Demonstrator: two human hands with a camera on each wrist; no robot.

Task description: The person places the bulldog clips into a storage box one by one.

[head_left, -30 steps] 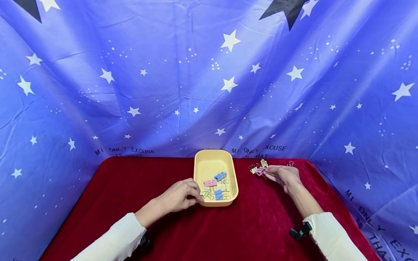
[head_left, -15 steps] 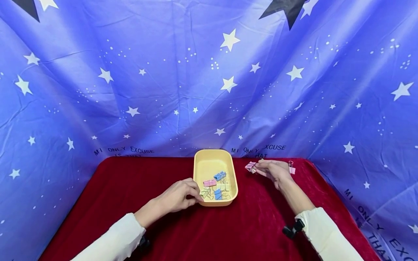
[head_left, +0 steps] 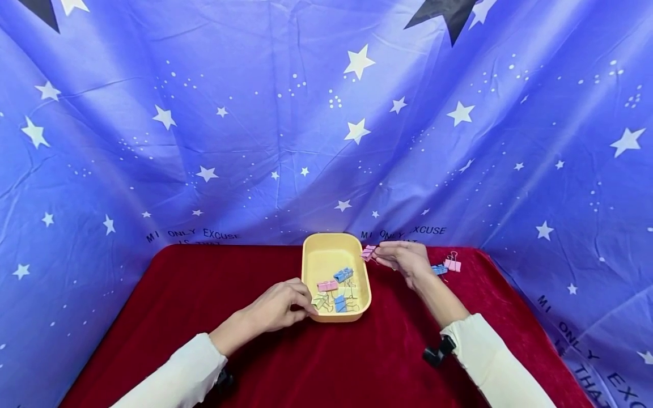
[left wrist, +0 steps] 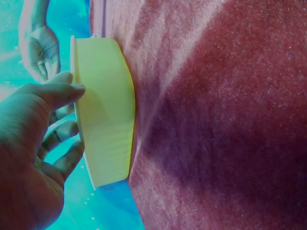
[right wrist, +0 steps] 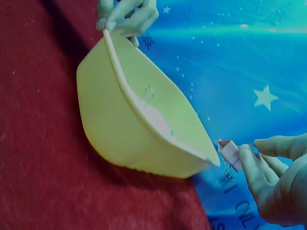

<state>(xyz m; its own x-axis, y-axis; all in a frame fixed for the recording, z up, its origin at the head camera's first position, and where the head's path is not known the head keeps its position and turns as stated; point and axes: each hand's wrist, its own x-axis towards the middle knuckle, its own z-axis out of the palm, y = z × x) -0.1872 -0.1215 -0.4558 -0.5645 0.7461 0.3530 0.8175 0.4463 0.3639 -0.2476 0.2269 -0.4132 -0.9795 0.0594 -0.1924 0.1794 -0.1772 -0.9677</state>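
Note:
With thumb and fingers my left hand (head_left: pixel 283 305) pinches the near left rim of a yellow plastic box (head_left: pixel 360 309); the left wrist view shows the thumb (left wrist: pixel 64 95) at that rim. My right hand (head_left: pixel 405 262) pinches a pink binder clip (head_left: pixel 368 253) by its wire handle, beside the box's far right rim. In the right wrist view this pink clip (right wrist: pixel 230 154) is held just outside the rim. Inside the box lie several binder clips: a pink one (head_left: pixel 327 286), blue ones (head_left: pixel 343 275) and pale yellow ones (head_left: pixel 322 300).
Right of my right hand, a blue binder clip (head_left: pixel 439 269) and another pink binder clip (head_left: pixel 453 264) are on the red velvet cloth (head_left: pixel 336 362). A blue star-printed curtain (head_left: pixel 285 124) surrounds the table at the back and sides.
My right hand has moved left with the pink binder clip, up to the box. The blue and pink clips behind it have come into view. My left hand stays put.

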